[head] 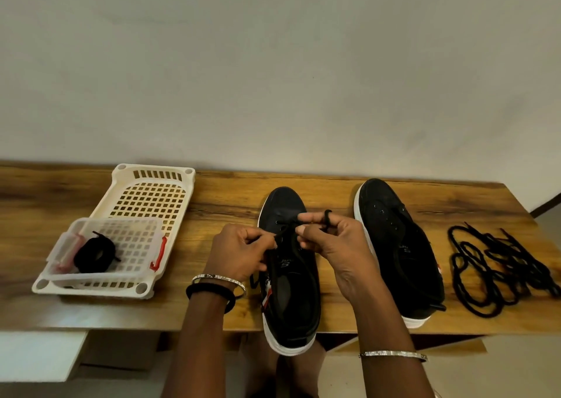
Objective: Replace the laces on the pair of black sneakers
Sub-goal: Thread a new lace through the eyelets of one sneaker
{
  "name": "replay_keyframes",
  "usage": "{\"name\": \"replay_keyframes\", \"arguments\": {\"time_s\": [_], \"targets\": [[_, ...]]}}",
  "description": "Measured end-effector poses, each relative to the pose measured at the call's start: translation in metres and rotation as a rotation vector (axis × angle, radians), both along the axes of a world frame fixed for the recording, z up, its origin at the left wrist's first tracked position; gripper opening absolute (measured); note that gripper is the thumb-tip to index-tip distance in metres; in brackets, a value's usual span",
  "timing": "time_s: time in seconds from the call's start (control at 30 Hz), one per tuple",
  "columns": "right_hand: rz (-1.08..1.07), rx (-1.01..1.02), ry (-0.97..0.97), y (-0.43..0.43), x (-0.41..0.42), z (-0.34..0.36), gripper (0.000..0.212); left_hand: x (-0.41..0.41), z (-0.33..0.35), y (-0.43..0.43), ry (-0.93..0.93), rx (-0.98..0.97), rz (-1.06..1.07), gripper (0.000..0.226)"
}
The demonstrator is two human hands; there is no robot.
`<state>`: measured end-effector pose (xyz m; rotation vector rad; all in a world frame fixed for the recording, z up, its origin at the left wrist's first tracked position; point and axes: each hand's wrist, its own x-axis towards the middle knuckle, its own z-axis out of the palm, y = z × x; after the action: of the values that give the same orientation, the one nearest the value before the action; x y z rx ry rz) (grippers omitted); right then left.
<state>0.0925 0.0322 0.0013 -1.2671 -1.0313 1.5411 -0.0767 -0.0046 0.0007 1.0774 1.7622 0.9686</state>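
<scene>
Head view: about a third done by my read. Old laces (501,267) lie heaped at 3 o'clock on the table (227,194). Centre sneaker (291,291) has a new lace (327,217) through the toe-end eyelets only, and second sneaker (394,246) at its 3 o'clock is bare. Left hand (239,252) pinches one lace end; right hand (331,242) pinches the other, looped over a finger. At 9 o'clock a white basket (188,176) holds a clear box (133,227) with one coiled lace (94,253) inside

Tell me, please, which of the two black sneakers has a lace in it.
The sneaker nearer the white basket: the left hand and right hand pinch a black lace through its front eyelets. The other sneaker has bare eyelets.
</scene>
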Motion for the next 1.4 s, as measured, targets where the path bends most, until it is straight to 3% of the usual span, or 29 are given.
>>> {"name": "replay_keyframes", "arguments": {"time_s": [0.4, 0.7, 0.9, 1.03, 1.23, 1.33, 1.4], "targets": [[0.118, 0.203, -0.472, 0.0, -0.007, -0.009, 0.005, -0.002, -0.006, 0.002, -0.085, -0.028, 0.031, 0.012], [0.157, 0.357, -0.732, 0.001, -0.015, -0.013, 0.012, -0.004, -0.011, 0.003, -0.142, -0.052, 0.016, 0.009], [0.189, 0.266, -0.592, 0.002, -0.01, -0.013, 0.005, -0.005, -0.008, 0.0, -0.257, -0.049, 0.007, 0.018], [0.178, 0.198, -0.514, 0.001, -0.008, -0.012, 0.011, -0.003, -0.013, -0.001, -0.068, 0.033, -0.046, 0.005], [0.168, 0.169, -0.467, 0.002, -0.007, -0.014, 0.015, 0.003, -0.014, 0.003, 0.166, 0.113, -0.077, 0.006], [0.194, 0.202, -0.442, 0.002, -0.005, -0.015, 0.014, 0.001, -0.011, 0.004, 0.064, 0.136, 0.053, 0.011], [0.2, 0.214, -0.427, 0.002, -0.005, -0.016, 0.012, -0.002, -0.006, 0.006, -0.147, 0.176, 0.21, 0.02]]}}
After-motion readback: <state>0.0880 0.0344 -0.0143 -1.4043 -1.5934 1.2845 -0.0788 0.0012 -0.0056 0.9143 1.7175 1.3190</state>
